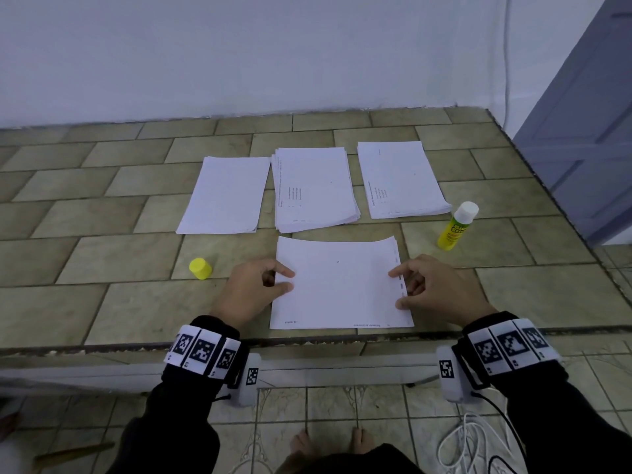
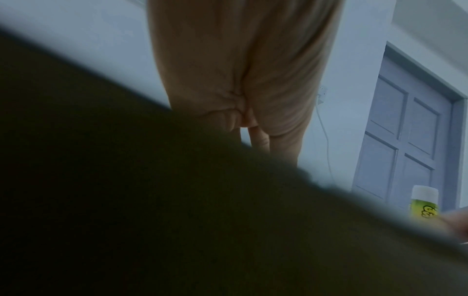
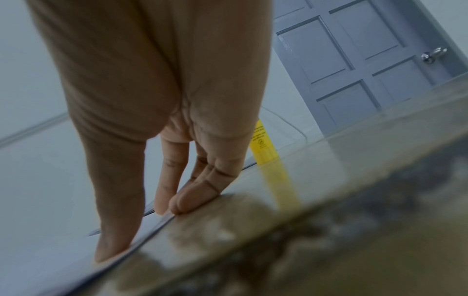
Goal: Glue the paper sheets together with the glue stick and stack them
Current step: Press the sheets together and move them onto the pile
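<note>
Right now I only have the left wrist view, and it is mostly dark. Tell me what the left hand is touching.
Observer: The left hand rests its fingertips on the left edge of the near sheets.
Operator: Report the right hand.
Observer: The right hand presses straight fingers on the right edge of those sheets.
Operator: Locate the cap.
Observer: The yellow cap stands on the table, left of the left hand.
</note>
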{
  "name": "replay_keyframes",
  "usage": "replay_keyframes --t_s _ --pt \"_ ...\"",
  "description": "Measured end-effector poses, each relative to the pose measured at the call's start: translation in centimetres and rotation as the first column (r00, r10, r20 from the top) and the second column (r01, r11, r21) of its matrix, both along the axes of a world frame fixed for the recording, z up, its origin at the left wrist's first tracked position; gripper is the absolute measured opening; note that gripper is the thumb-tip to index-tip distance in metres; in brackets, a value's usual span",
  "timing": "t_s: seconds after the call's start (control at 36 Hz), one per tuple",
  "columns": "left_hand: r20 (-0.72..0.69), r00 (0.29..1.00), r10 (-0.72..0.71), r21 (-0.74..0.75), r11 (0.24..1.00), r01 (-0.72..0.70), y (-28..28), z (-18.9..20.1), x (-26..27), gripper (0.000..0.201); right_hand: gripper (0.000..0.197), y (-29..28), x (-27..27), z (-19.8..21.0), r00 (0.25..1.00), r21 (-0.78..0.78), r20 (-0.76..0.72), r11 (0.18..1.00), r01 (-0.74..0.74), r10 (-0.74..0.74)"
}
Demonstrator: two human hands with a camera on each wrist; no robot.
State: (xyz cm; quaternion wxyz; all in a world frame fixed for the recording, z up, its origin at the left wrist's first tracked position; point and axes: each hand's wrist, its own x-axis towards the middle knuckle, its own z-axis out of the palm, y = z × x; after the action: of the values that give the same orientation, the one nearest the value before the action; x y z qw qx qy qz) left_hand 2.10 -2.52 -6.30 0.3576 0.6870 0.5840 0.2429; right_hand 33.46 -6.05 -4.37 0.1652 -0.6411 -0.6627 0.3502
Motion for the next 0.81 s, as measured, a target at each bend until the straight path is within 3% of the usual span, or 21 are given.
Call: replay_keyframes --t_s 0.14,0.25,0.36,0.44,0.5,0.56,0.64,0.81 --pt "-0.023 1.000 -0.001 -0.002 1.000 0.001 -0.2 0.2 0.1 0.015 0.045 -0.1 -0.1 0.2 1.000 -0.011 0.029 1.000 -0.002 0.003" --pt "-0.151 0.989 -0.008 0.045 0.999 0.015 -0.2 0.5 0.2 0.020 0.046 0.0 -0.3 0.5 0.992 -0.036 0.122 0.999 -0.012 0.017" --pt "-0.379 0.924 -0.047 0.100 0.991 0.091 -0.6 0.8 0.7 0.041 0.052 -0.1 -0.8 1.0 0.955 -0.054 0.289 0.997 -0.060 0.073" --pt "-0.444 0.890 -0.108 0.076 0.985 0.157 -1.0 0.8 2.0 0.063 0.053 -0.4 -1.3 1.6 0.917 -0.042 0.388 0.996 -0.083 0.093" --pt "-0.534 0.831 -0.158 0.015 0.981 0.196 -1.2 0.0 2.6 0.088 0.053 -0.5 -1.4 1.9 0.908 -0.037 0.408 0.996 -0.085 0.093" --pt "-0.617 0.768 -0.171 0.007 0.975 0.224 -1.6 -0.9 3.2 0.098 0.053 -0.4 -1.4 2.1 0.902 -0.038 0.422 0.995 -0.090 0.097" --pt "-0.665 0.731 -0.156 0.043 0.968 0.246 -2.1 -2.1 3.7 0.100 0.054 -0.2 -1.3 2.3 0.898 -0.052 0.426 0.994 -0.094 0.108" --pt "-0.678 0.726 -0.114 0.071 0.973 0.220 -2.7 -2.5 4.2 0.096 0.051 0.1 -1.1 2.6 0.853 -0.063 0.497 0.987 -0.147 0.159"
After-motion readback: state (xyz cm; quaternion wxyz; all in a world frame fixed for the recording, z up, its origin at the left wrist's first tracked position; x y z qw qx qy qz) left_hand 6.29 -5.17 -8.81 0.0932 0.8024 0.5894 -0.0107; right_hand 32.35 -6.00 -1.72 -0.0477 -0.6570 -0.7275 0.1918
